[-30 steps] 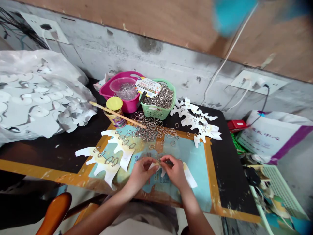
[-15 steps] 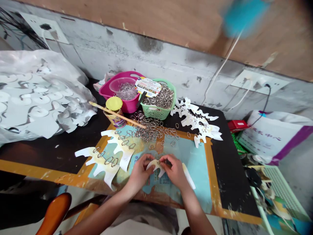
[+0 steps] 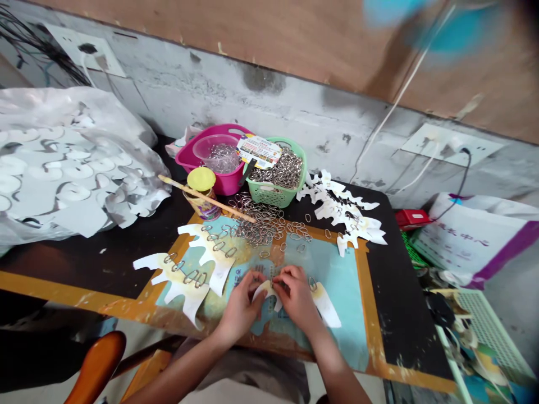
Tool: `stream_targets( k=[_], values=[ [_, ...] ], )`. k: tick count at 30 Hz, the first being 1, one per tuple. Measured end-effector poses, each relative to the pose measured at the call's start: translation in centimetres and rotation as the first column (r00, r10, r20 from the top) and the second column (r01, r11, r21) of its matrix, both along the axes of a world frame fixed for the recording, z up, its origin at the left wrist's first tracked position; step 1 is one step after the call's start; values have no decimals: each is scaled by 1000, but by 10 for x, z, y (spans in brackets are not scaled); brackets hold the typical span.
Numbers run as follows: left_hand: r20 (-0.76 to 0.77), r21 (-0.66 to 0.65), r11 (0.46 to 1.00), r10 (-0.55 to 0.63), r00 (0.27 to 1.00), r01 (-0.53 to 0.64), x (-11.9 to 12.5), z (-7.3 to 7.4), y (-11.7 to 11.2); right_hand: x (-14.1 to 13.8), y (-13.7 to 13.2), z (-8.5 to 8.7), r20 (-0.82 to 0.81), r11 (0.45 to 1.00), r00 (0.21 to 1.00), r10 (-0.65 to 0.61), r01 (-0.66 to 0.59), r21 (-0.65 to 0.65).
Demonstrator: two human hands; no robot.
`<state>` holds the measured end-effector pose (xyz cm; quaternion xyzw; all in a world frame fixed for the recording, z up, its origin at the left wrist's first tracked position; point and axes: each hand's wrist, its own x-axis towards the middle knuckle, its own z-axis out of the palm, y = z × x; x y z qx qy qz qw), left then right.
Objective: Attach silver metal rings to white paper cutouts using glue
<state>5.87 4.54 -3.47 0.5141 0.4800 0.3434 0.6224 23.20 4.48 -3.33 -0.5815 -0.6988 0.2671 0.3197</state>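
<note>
My left hand [image 3: 243, 303] pinches a small white cut-out piece [image 3: 264, 288] with a yellowish glue-like stain, low over the blue sheet. My right hand [image 3: 297, 294] has its fingertips closed at the same piece's upper edge; what exactly sits between them is hidden, perhaps an oval metal ring. Just right of that hand lies another white piece [image 3: 329, 307] with a metal ring [image 3: 312, 284] at its top. To the left, two white toothed pieces, one nearer [image 3: 185, 292] and one farther [image 3: 219, 275], carry several oval rings along their stained edges.
Loose oval rings [image 3: 265, 227] are heaped beyond my hands. Behind them stand a green basket [image 3: 273, 195] of rings, a pink basket [image 3: 229, 184] and a yellow-lidded can [image 3: 206, 209] with a stick [image 3: 210, 200] across it. A plastic bag [image 3: 80, 185] of white pieces fills the left.
My right hand's fingers have curled in closer over the small piece. More of the white piece beside that hand shows, including its ring. The whole view has shifted slightly.
</note>
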Motion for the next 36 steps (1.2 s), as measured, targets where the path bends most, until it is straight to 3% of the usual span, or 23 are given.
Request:
stream_targets(
  k=[3, 5, 8, 10, 12, 17, 21, 25, 28, 32, 36],
  values=[
    [-64, 88, 986, -136, 989, 142, -11, 6, -3, -1, -2, -1, 69, 997, 995, 70, -71, 10],
    [-218, 193, 952, -193, 957, 237, -18, 11, -2, -1, -3, 0, 128, 993, 986, 109, -114, 32],
    [-474, 412, 863, -72, 877, 293, -21, 10, 5, -3, -6, 0, 222, 988, 969, 110, -131, 81],
    [-528, 509, 787, -34, 849, 349, -17, 5, 12, -5, -9, -2, 277, 985, 956, 98, -132, 110],
    [-544, 545, 746, -32, 838, 383, -11, -1, 17, -8, -14, -7, 320, 983, 944, 84, -131, 129],
    [-548, 567, 738, 8, 836, 365, -7, -10, 23, -11, -29, -18, 253, 977, 967, 31, -83, 198],
    [-545, 645, 643, 6, 839, 414, -12, -13, 21, -5, -33, -15, 174, 978, 983, 66, -98, 183],
    [-553, 733, 547, 133, 823, 405, -13, -13, 15, 5, -28, -8, 73, 985, 987, 140, -146, 94],
    [-573, 754, 497, 176, 801, 430, -14, -11, 10, 8, -22, -6, 194, 968, 959, 209, -230, 96],
    [-551, 773, 445, 118, 826, 452, -16, -12, 8, 8, -15, -5, 308, 942, 910, 276, -320, 103],
    [-532, 779, 463, 131, 836, 423, -17, -14, 8, 6, -15, -4, 342, 937, 908, 242, -310, 161]
  ],
)
